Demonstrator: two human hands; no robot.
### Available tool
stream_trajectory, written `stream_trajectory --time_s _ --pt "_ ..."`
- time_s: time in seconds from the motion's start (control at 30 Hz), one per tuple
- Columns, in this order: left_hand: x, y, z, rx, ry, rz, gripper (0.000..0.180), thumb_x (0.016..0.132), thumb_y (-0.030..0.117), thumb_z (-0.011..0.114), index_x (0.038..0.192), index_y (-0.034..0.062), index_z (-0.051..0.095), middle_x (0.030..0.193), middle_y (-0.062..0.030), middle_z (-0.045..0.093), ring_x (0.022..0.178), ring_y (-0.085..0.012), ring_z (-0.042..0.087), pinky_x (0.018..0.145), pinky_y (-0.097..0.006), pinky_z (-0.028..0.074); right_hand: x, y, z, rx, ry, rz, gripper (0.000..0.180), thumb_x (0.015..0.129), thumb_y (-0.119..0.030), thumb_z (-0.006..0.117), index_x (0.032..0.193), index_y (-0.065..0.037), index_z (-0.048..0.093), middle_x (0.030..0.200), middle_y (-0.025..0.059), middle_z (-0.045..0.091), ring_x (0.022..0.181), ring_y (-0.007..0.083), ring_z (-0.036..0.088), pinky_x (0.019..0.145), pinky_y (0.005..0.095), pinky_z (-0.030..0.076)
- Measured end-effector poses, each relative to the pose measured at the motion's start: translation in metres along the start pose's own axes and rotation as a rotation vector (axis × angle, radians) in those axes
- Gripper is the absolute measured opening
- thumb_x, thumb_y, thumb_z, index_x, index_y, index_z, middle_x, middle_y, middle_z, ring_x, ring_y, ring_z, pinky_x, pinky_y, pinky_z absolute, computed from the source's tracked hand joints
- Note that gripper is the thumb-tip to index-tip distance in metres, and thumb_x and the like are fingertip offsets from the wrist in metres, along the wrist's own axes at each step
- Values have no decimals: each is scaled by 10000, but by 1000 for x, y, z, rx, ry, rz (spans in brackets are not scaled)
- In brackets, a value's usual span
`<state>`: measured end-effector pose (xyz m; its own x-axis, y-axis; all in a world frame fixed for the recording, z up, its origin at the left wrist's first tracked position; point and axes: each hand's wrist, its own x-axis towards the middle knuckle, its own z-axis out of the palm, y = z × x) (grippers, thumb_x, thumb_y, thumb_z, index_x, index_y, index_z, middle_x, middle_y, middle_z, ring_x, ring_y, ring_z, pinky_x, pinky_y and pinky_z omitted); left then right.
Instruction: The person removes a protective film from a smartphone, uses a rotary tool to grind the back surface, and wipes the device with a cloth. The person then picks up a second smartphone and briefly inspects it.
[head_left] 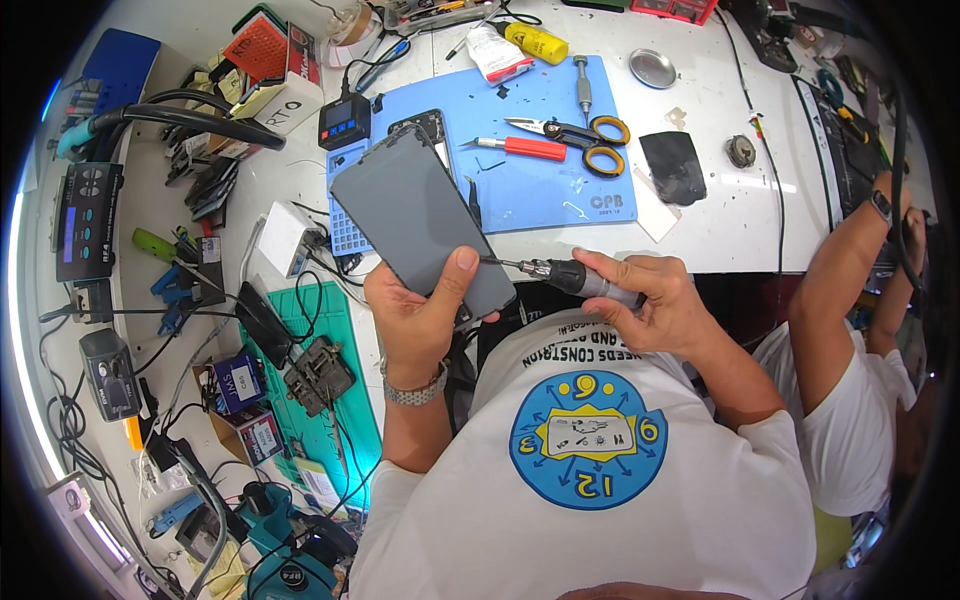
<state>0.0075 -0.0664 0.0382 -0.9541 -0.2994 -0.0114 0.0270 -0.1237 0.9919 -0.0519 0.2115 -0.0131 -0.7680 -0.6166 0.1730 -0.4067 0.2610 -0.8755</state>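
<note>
While the left hand [420, 310] is gripping the smartphone display panel [415, 200] at its lower end, the thumb is lying across the dark grey face and the other fingers are supporting the panel from behind. The panel is being held tilted above the near left part of the blue work mat [600, 195], with its lower end extending past the table edge toward the person's shirt. A metal-banded wristwatch [413, 390] is encircling the left wrist.

The right hand [655, 295] is holding a pen-shaped rotary tool [580, 280], its fingers closing around the dark grey body. The thin tip is pointing left at the panel's right edge, just beside the left thumb; whether it is touching the edge cannot be told.

Behind the panel, a black phone housing [432, 128] is lying partly covered on the mat. To its right, a red-handled craft knife [530, 147] is lying just beside scissors [562, 131] with black and orange handles. A grey screwdriver [584, 90] is lying near the far right corner. Beyond the mat's right edge, a black sheet [673, 168] is resting on the white table [710, 235]. At far right, a co-worker [830, 380] is sitting beside the person.
</note>
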Motion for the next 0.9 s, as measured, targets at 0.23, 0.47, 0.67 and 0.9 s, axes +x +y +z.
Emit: stream_trajectory --time_s 0.23,0.47,0.67,0.9 --pt "-2 5 2 5 7 -10 233 996 84 792 1087 -106 691 896 -160 756 634 -198 745 454 -315 613 0 0 0 1 -1 -1 620 893 -225 910 1480 -169 718 607 72 569 520 173 489 522 350 362" --pt "-3 3 -2 17 -13 -38 238 994 86 792 1086 -108 690 900 -171 761 626 -211 744 441 -318 597 0 -2 -1 -3 2 32 609 897 -238 907 1473 -163 724 610 77 582 514 174 486 523 350 361" --pt "-3 1 4 -8 18 -46 238 996 91 794 1071 -111 693 888 -174 762 612 -208 738 449 -320 596 0 0 1 15 17 23 597 905 -242 902 1470 -159 725 608 84 583 514 173 486 527 351 366" --pt "-3 -7 13 -4 113 44 238 999 107 804 1038 -103 699 887 -168 760 632 -211 745 463 -328 603 0 0 -1 4 5 27 585 916 -237 892 1469 -148 724 609 81 574 518 172 486 528 346 368"
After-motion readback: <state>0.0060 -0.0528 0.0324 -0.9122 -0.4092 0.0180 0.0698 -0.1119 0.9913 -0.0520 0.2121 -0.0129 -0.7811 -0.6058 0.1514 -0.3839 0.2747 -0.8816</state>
